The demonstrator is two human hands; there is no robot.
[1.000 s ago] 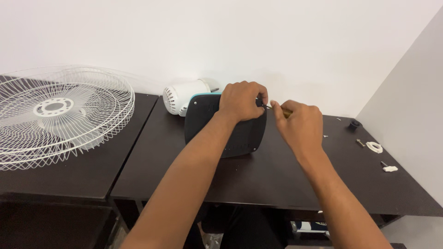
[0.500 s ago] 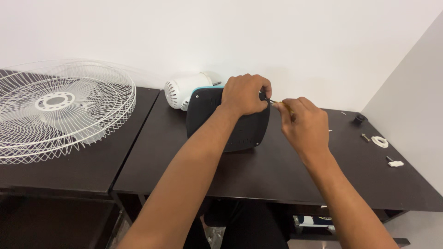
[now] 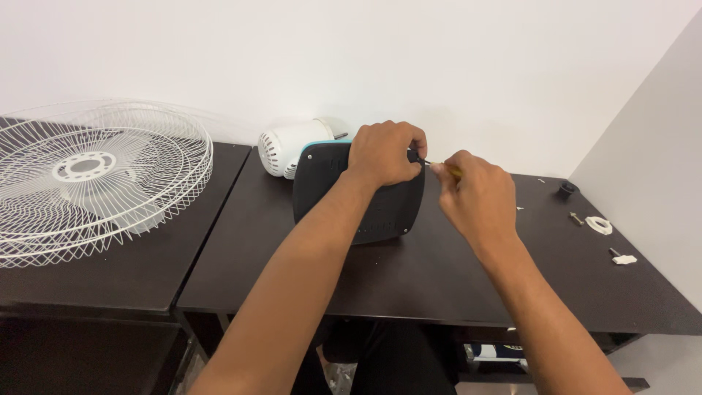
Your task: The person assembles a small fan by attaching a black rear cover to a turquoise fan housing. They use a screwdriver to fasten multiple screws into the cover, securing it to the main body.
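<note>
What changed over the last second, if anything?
Hardly anything. The right hand with the screwdriver shifted slightly right, its tip still at the top right corner of the dark fan base. The left hand keeps its grip on that corner. No new hold, nothing let go. Small overall shifts look like head-camera movement. White fan guard, motor housing and small parts lie unmoved.

Both forearms are bare from the bottom of the view up to the wrists; no sleeve shows on either. The left hand [image 3: 384, 153] and the right hand [image 3: 475, 196] are bare too, with no glove, ring, watch or band to be seen on them. Short nails show on the fingertips [image 3: 436, 167] of the right hand. Below, between the arms, dark clothing shows, too dim to tell its kind.
</note>
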